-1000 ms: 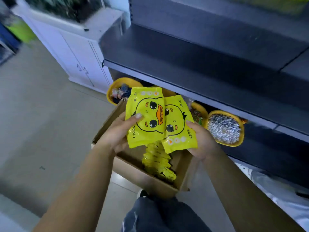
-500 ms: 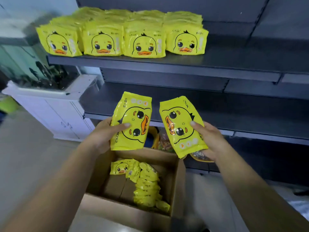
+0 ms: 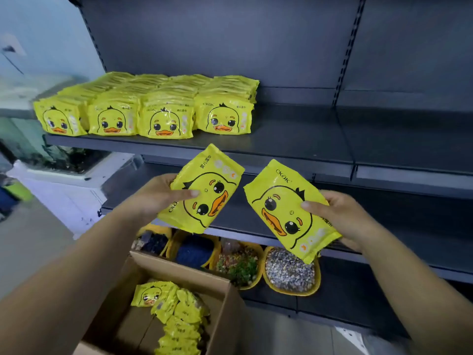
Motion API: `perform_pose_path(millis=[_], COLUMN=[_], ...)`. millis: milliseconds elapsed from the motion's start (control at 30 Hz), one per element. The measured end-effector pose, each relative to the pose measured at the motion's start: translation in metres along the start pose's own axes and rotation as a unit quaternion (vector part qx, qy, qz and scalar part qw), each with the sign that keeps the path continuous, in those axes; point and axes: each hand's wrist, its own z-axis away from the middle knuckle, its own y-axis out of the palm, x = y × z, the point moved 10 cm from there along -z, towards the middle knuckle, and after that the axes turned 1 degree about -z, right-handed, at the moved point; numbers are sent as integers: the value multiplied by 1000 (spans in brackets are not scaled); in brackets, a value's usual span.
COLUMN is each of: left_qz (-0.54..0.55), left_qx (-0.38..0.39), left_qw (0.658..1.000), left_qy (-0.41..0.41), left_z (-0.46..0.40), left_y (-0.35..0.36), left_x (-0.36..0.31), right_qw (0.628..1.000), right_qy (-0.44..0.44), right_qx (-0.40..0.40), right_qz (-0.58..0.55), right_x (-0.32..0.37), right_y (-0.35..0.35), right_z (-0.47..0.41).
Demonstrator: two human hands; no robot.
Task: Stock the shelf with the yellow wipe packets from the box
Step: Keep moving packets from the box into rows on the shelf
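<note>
My left hand (image 3: 156, 196) grips one yellow duck-printed wipe packet (image 3: 204, 190), thumb across its front. My right hand (image 3: 340, 216) grips a second yellow packet (image 3: 284, 208), tilted with the duck's head up and left. Both packets hang in front of the dark grey shelf (image 3: 294, 139), below its front edge. On that shelf's left part stand several rows of the same yellow packets (image 3: 163, 108), faces forward. Below my arms the cardboard box (image 3: 184, 267) stands open with several more packets (image 3: 176, 313) inside.
Yellow bowls of gravel and dried bits (image 3: 291, 272) sit on the lowest shelf behind the box. The right half of the stocked shelf is bare grey metal. A white cabinet (image 3: 66, 190) stands to the left, beyond it the floor.
Both hands lifted the two packets out of the box and upward, and moved them apart. My view swung up, and the stocked shelf came into sight.
</note>
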Motion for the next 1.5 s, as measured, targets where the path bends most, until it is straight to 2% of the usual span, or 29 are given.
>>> perform_pose_path(millis=[333,467,633,767,900,1000,1100,1333,1500], left_qz=[-171,-330,-422,-445,-456,-479,-475,-477,-448], left_qx=[-61,-79,-57,-45,2,14,19,14,-40], left_qw=[983,940,900,883,875,858,858,846,852], left_qy=[27,44,98,141,160,185,195,236,268], left_z=[-17,-46,-108,-163,-212,-231,-243,-248,-236], left_y=[-4,-12,-12,-13,-5,-2,-8,-25,-55], left_x=[-88,-125,-160,-176,-168,-165,-162,-151,-143], right_qw=[991,988,978,971,961,958,959,937,918], right_qy=[-47,-64,-62,-47,-62,-65,-48,-70,-88], right_qx=[57,56,65,61,46,47,63,111,166], right_qz=[114,128,187,225,266,275,272,323,350], right_x=[51,68,88,106,123,127,121,123,120], right_y=[-29,-29,-28,-23,-16,-9,-2,21,43], right_z=[-14,-35,-67,-105,-144,-166,-184,-215,-231])
